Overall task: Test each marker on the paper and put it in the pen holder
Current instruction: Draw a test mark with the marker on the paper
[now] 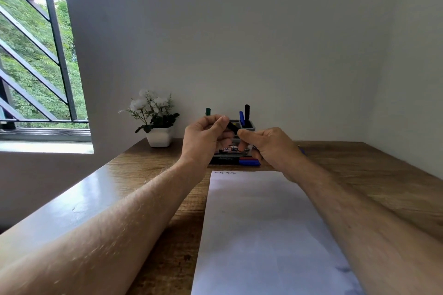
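A black marker (pixel 233 126) is held up between both hands above the far end of the table. My left hand (pixel 206 137) pinches one end and my right hand (pixel 268 145) grips the other. Behind them stands the grey pen holder (pixel 249 128) with a blue marker (pixel 242 118), a black marker (pixel 247 114) and a green marker (pixel 208 111) upright in it. More markers, among them a blue one (pixel 249 163) and a red one, lie on the table below my hands. A white paper (pixel 259 223) with small marks at its far edge lies in front.
A white pot with white flowers (pixel 155 122) stands at the back left of the wooden table (pixel 359 175). The wall is right behind the holder. A barred window (pixel 36 55) is on the left.
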The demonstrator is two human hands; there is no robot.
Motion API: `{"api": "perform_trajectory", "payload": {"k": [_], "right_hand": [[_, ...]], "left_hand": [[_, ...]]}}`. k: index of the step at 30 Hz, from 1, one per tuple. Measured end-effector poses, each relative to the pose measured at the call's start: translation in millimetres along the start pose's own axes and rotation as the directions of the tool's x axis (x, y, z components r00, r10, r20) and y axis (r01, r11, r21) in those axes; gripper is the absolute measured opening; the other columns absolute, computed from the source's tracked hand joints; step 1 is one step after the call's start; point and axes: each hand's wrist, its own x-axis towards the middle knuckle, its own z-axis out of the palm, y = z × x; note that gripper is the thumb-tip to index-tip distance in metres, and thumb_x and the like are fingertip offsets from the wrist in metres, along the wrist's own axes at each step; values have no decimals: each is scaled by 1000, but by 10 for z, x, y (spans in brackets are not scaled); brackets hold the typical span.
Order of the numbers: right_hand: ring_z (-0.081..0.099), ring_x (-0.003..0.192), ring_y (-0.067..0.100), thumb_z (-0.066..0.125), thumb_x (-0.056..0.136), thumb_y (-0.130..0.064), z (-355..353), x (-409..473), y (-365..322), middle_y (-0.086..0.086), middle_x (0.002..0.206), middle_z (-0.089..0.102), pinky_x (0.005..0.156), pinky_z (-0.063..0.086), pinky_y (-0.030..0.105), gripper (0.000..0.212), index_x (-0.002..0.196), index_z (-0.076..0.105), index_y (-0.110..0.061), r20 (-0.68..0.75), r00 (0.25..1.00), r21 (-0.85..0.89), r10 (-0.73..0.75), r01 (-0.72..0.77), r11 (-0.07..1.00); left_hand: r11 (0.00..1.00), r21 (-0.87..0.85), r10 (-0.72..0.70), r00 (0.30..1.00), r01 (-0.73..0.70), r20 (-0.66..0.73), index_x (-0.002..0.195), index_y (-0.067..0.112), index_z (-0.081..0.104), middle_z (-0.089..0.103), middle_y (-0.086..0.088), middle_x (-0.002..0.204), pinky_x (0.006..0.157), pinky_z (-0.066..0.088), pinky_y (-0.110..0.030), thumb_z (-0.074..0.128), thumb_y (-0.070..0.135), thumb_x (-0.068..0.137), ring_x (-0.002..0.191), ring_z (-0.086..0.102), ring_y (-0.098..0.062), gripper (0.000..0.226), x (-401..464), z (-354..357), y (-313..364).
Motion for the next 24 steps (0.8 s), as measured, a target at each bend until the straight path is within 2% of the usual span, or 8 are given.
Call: {"api": "perform_trajectory", "payload": {"k": [3, 7, 12, 16, 22, 24], "right_hand": [[35, 36, 11, 64, 89, -53, -10, 6, 10, -1, 43, 46, 47, 32, 24, 44, 67, 73, -17, -39, 999, -28, -26, 25, 999], [32, 32, 7, 64, 90, -53, -15, 6, -7, -8, 35, 41, 47, 31, 25, 44, 64, 72, -18, -63, 997, -93, -41, 35, 995], [30, 30, 7, 64, 89, -55, -13, -3, -30, -8, 31, 37, 47, 30, 25, 44, 62, 70, -20, -107, 992, -182, -73, 53, 982], [36, 29, 5, 62, 89, -55, -13, -22, -65, -11, 31, 42, 47, 31, 24, 44, 64, 71, -19, -116, 989, -229, -90, 61, 971], [39, 33, 5, 60, 85, -64, -13, -1, -38, -9, 36, 44, 49, 32, 23, 59, 49, 56, -18, -165, 979, -280, -123, 73, 957], [40, 33, 4, 60, 85, -64, -18, -11, -30, -9, 37, 46, 49, 32, 24, 57, 51, 59, -18, -162, 980, -291, -119, 67, 954]], "left_hand": [[1000, 14, -9, 1000, 9, -3, 96, 12, 72, 77, -10, 88, 69, 59, -27, 71, 26, 88, 79, 72, -17, 16, 5, 5, 4], [999, 31, -11, 1000, 11, -14, 94, 12, 73, 76, -11, 86, 62, 58, -23, 71, 24, 89, 73, 71, -16, 13, 6, 5, 5], [999, 29, -16, 1000, 17, -21, 94, 11, 72, 75, -9, 81, 64, 58, -23, 69, 20, 91, 71, 70, -15, 10, -3, 16, 27], [1000, 20, -6, 1000, 6, -26, 94, 10, 71, 75, -6, 77, 64, 59, -21, 67, 17, 92, 69, 71, -12, 8, -12, 29, 37], [999, -31, 31, 998, -33, -60, 99, 8, 71, 75, -8, 81, 65, 58, -21, 67, 16, 92, 75, 73, -15, 11, 12, 36, 72], [998, -32, 44, 997, -46, -69, 101, 8, 70, 75, -10, 85, 66, 58, -22, 65, 14, 93, 76, 73, -15, 11, 5, 46, 66]]}}
